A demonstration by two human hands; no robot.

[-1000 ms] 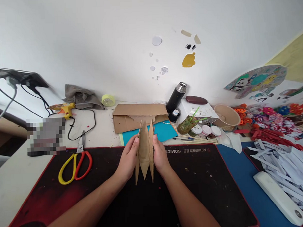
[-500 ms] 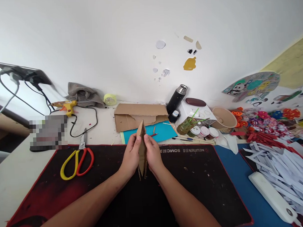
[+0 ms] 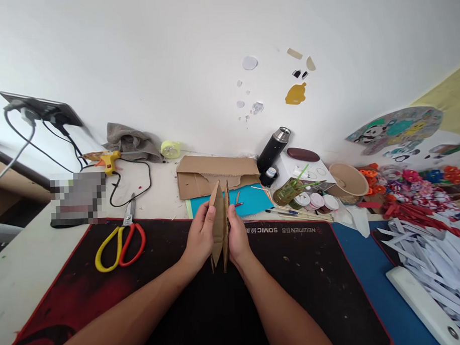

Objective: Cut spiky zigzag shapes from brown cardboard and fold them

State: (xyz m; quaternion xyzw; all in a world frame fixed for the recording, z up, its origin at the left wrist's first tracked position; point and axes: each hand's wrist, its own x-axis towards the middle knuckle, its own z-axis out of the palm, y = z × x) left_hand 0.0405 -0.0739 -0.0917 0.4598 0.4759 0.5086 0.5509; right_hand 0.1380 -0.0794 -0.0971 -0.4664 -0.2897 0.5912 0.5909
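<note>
Between both hands stands a folded piece of brown cardboard (image 3: 219, 224) with pointed ends, held upright over the black desk mat (image 3: 301, 270). My left hand (image 3: 199, 239) presses on its left side with fingers closed on it. My right hand (image 3: 238, 236) grips the right side. The folds are slightly apart at the top. Behind the cardboard lie a teal sheet (image 3: 249, 201) and a torn cardboard box (image 3: 215, 174).
Yellow and red scissors (image 3: 119, 239) lie on the mat's left. A yellow glue gun (image 3: 105, 160) with its cable, a grey cloth (image 3: 133, 140) and a black flask (image 3: 273, 148) are at the back. Jars, a paper bowl (image 3: 347, 181), white paper strips (image 3: 432, 246) and coloured flowers crowd the right.
The cardboard folds were spread apart, then pressed flat together, and now have opened slightly again. Both hands stayed on it.
</note>
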